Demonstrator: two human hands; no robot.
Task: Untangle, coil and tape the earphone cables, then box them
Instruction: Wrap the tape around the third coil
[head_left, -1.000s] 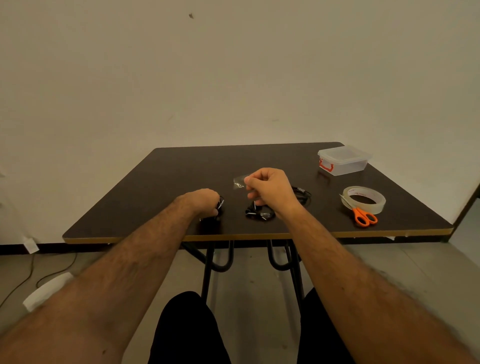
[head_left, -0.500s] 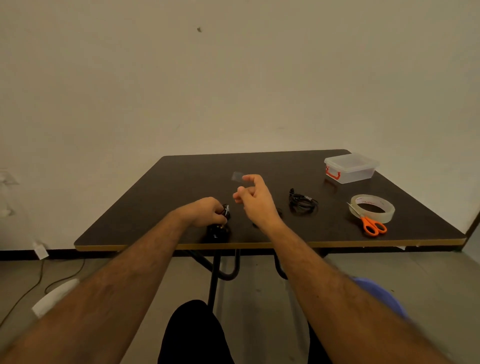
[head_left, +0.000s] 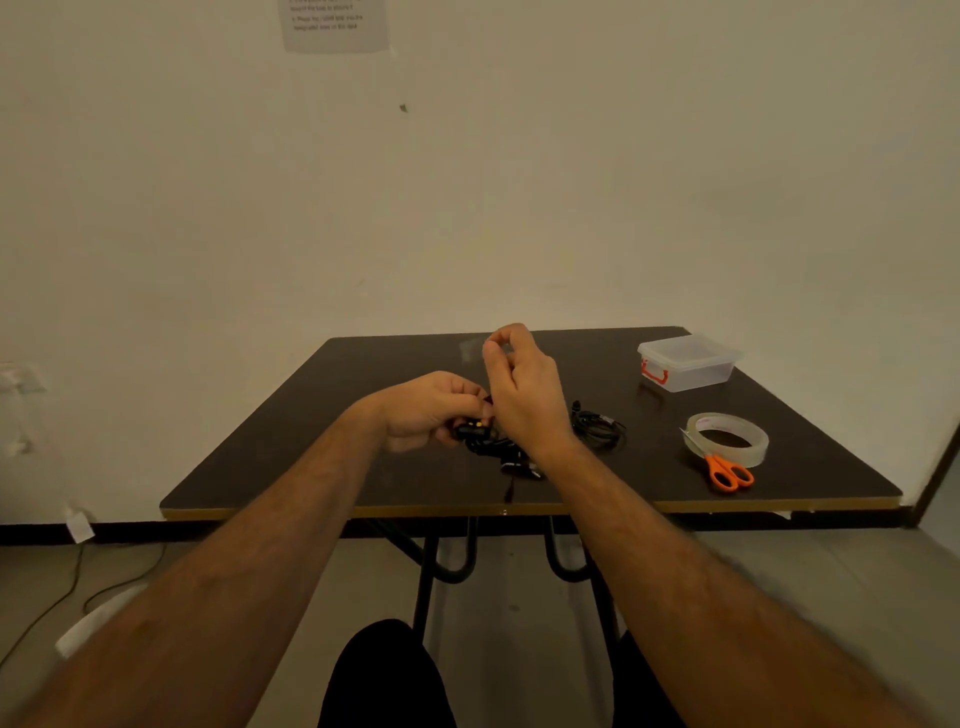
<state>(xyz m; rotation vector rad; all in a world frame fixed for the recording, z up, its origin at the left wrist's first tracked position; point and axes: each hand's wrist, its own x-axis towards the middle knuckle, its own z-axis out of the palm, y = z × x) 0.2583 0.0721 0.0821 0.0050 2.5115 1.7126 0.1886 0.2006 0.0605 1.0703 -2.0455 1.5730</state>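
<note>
Left hand (head_left: 434, 410) curled round a black earphone bundle (head_left: 485, 441) low over the table (head_left: 311, 415); right hand (head_left: 524, 395) touching just beside it, thumb and forefinger pinched on a clear tape piece (head_left: 470, 349); second coil (head_left: 597, 427) right of both hands; box (head_left: 687, 361), tape roll (head_left: 727, 439), scissors (head_left: 727, 473) farther right.
</note>
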